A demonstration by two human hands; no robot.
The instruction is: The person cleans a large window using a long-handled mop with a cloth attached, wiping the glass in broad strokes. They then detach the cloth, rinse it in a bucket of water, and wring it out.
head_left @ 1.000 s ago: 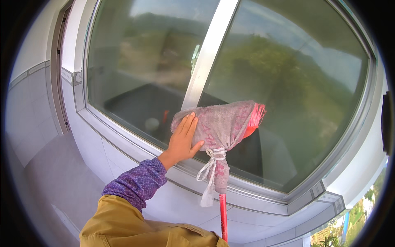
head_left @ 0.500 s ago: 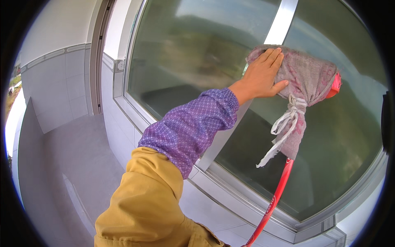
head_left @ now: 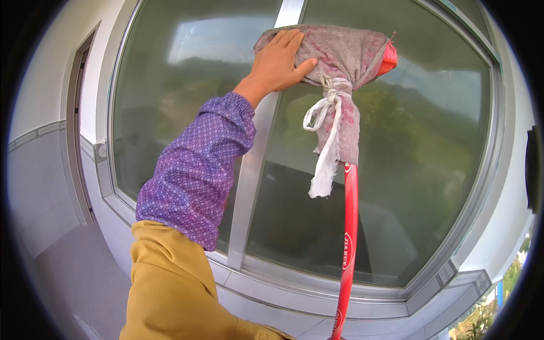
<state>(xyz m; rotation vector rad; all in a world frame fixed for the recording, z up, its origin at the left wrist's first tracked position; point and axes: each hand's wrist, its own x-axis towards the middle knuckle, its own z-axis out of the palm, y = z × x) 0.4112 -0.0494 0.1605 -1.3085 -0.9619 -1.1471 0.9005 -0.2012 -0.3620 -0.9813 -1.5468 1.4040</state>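
My left hand (head_left: 279, 65) lies flat with fingers stretched out on the left end of a greyish-pink cloth (head_left: 345, 52). The cloth is wrapped round the head of what looks like a broom, whose red bristly end (head_left: 389, 59) sticks out at the right. Below the head, a white strip (head_left: 333, 110) of torn fabric ties the cloth in a bow with its ends hanging. From there the red handle (head_left: 349, 238) runs down to the lower edge. Behind the wrapped head is the window glass (head_left: 396, 170). My right hand is not in view.
A silvery middle frame bar (head_left: 253, 181) parts the window panes. Beneath lies a tiled sill (head_left: 294, 303). To the left are a doorway (head_left: 76, 130), a tiled wall and grey floor (head_left: 85, 272). Greenery (head_left: 481, 320) shows at the lower right.
The view has shifted to the right, so hand, cloth and handle appear further left and higher. The handle now stands more upright. My left hand stays flat on the cloth.
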